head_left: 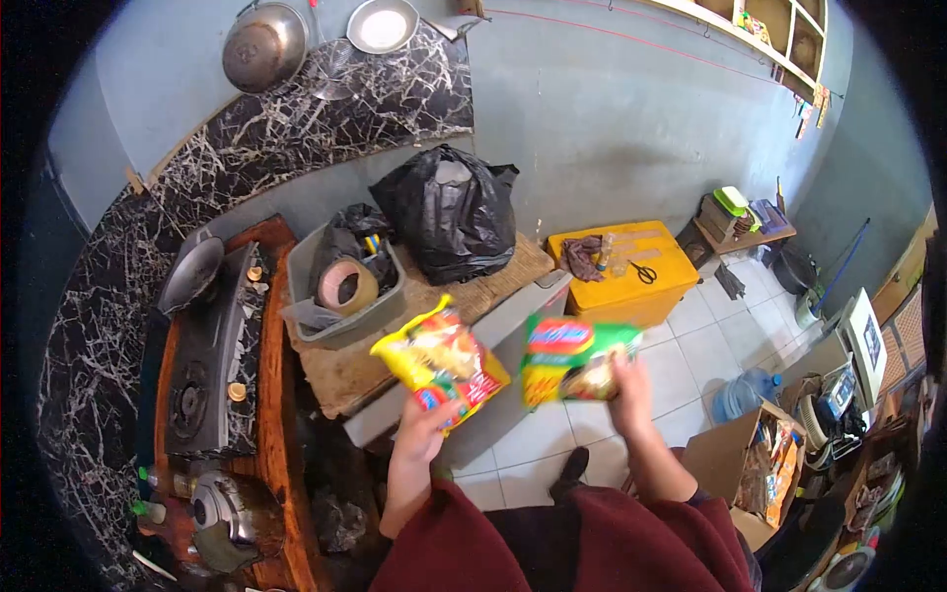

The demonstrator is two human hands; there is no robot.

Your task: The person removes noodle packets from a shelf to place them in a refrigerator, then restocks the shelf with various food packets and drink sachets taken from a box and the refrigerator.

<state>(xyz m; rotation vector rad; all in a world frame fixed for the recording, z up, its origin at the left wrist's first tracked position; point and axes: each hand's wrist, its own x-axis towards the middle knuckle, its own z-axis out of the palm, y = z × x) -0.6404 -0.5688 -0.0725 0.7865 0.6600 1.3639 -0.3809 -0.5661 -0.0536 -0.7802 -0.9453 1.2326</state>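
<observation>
My left hand is closed on the lower edge of a yellow and red packet, which tilts up over the front of a worn wooden table. To its right, my right hand grips the right side of a green and yellow packet, slightly blurred and held above the floor. A gap separates the two packets. Behind them on the table are a grey bin with a roll of tape in it and a black plastic bag.
At the left stand a gas stove and a kettle. A yellow box with scissors on top is by the back wall. An open cardboard box and a water jug stand at the right.
</observation>
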